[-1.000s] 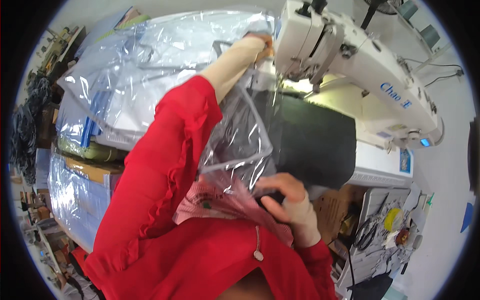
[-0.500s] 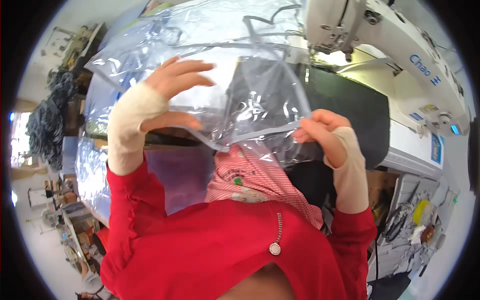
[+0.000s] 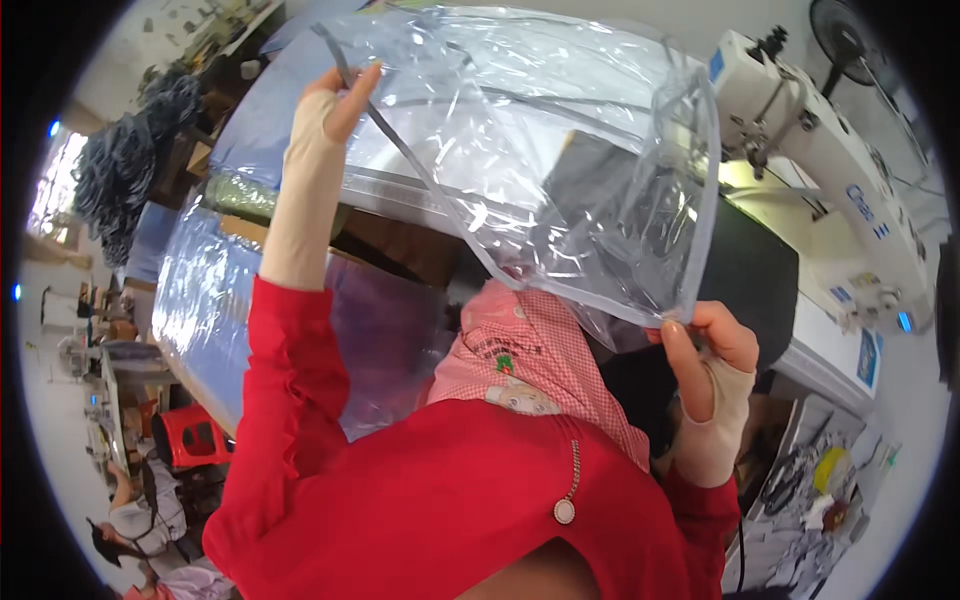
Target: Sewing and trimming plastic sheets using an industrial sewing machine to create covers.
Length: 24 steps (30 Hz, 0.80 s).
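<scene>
A clear plastic sheet with grey edging (image 3: 430, 165) is spread in the air between my two hands, over the table's front edge. At the far left, my left hand (image 3: 338, 100) grips its grey border between thumb and fingers. Lower on the right, my right hand (image 3: 712, 350) pinches a bottom corner of the sheet. Beige sleeves cover both wrists and palms. Through the plastic shows a dark panel (image 3: 590, 180) on the white tabletop. The sheet's lower edge hangs above the pink checked apron (image 3: 535, 345) on my lap.
A white sewing machine (image 3: 850, 190) stands at the right, beside a black mat (image 3: 765, 250). More clear plastic (image 3: 215, 310) drapes over the left table. A red stool (image 3: 190, 437) and a seated person (image 3: 145, 515) are at the lower left. Grey scraps (image 3: 810, 520) lie lower right.
My left hand has moved up and away and closed on the sheet's grey edge. My right hand has shifted right and nearer with its corner. The sheet is now stretched wider.
</scene>
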### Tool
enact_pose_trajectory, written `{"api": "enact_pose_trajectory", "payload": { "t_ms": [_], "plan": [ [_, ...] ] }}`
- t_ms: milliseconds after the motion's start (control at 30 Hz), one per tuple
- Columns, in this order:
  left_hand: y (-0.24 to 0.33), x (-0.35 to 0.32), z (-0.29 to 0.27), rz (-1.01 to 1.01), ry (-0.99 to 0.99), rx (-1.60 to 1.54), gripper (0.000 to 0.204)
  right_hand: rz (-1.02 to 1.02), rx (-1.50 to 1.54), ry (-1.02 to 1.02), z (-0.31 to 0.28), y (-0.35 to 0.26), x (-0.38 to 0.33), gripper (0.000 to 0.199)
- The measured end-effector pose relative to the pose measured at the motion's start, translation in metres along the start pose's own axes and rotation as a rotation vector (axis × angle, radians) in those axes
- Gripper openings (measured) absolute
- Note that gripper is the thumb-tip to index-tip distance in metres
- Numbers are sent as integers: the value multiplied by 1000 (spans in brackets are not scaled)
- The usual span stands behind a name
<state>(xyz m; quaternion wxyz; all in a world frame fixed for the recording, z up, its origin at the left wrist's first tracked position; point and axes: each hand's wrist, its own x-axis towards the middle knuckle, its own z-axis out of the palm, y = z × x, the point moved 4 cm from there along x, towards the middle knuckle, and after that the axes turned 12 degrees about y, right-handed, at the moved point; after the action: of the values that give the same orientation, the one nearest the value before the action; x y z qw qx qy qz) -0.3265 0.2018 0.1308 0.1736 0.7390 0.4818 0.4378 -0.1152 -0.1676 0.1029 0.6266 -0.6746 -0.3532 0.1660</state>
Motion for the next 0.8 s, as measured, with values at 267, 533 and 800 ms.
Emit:
{"api": "enact_pose_trajectory", "payload": {
  "t_ms": [267,533,800],
  "plan": [
    [-193,26,-102,-589,373,-1191,22,-810,-241,-194,5,-29,-38,21],
    [-281,-85,-133,-739,63,-783,28,-333,-62,-291,6,7,-39,20],
    [-82,-56,-124,459,648,167,57,-467,-137,-313,34,40,-64,13]
  ]
}}
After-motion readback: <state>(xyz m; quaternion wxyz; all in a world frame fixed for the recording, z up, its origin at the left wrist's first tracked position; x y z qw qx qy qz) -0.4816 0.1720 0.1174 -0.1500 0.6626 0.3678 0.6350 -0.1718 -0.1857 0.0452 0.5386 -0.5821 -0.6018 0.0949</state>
